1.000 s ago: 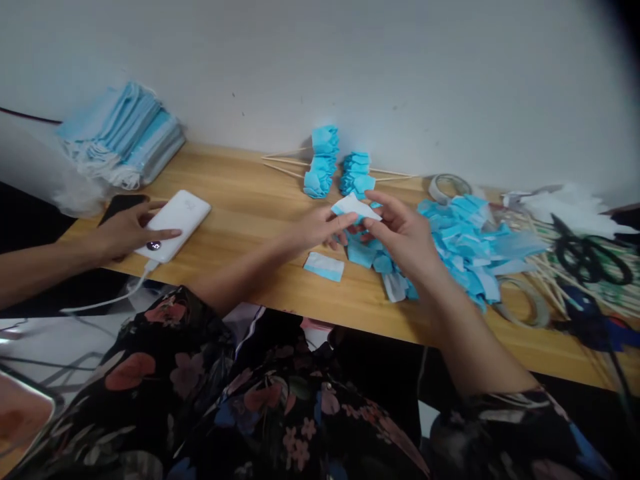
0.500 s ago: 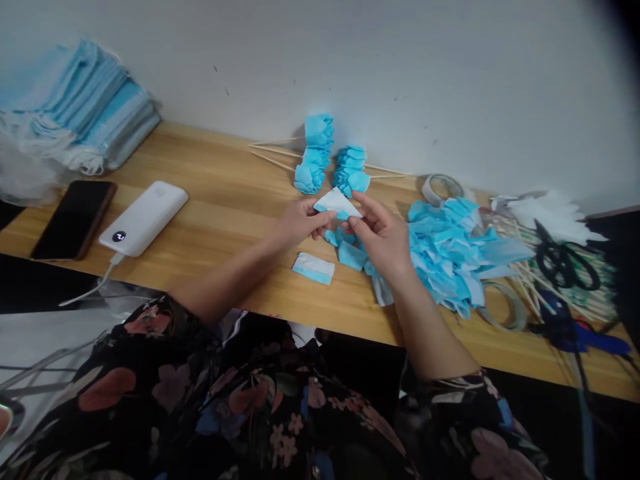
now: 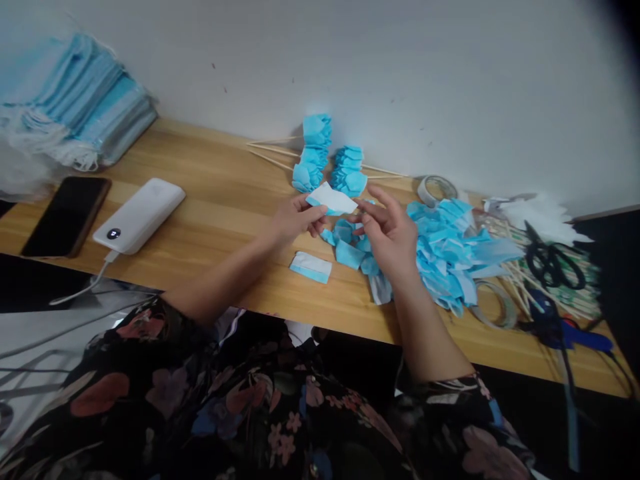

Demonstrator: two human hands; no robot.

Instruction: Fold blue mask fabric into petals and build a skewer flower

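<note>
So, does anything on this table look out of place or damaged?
Only untidiness stands out: the blue pieces sprawl in a loose heap beside the right hand, unlike the neatly lined-up blue flowers. Nothing looks damaged.

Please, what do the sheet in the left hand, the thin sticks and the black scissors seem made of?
Sheet: perhaps nonwoven fabric, matte, its blue and white resembling the masks.
Sticks: likely bare wood or bamboo, by the pale tan, dull surface.
Scissors: rounded black loops suggest plastic handles; blades probably metal, finish too blurred to judge.
</note>
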